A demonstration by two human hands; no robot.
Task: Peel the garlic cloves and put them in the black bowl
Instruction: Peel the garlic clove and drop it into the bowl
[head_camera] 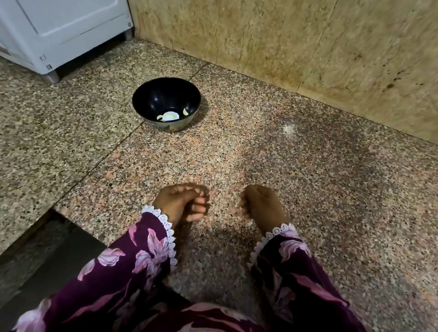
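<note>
Progress stands partway: the black bowl (166, 102) on the granite bench (319, 176) holds a few pale garlic cloves (169, 116) at its bottom. Both hands hover near the bench edge, well apart from the bowl. The left hand (181, 202) and right hand (261, 205) show curled fingers; motion blur hides whether either holds a clove. No unpeeled garlic is visible.
</note>
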